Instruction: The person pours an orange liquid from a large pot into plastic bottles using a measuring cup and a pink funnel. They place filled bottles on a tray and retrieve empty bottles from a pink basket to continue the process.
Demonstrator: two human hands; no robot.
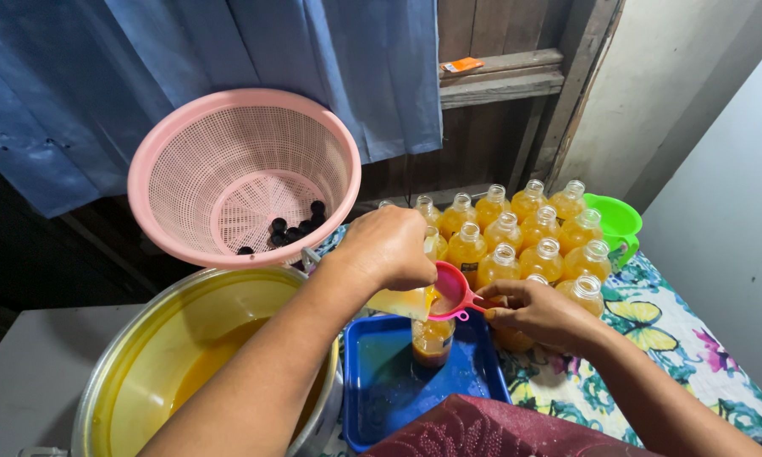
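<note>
A pink plastic colander (244, 173) leans tilted on the rim of a large metal pot (135, 355), with several small black caps (292, 228) gathered at its low side. The pot holds orange liquid. Behind the colander hangs a blue curtain (229, 59). To the right of the colander stands a cluster of filled, uncapped bottles of orange juice (525, 228) on a floral butterfly-print cloth (652, 338). A green plastic container (615, 218) sits just beyond the bottles. Wooden planks (499, 76) rise behind them.

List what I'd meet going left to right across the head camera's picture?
Big metal pot of orange liquid → pink basket with dark caps → blue tray → pink funnel over a bottle → filled bottles → green scoop.
</note>
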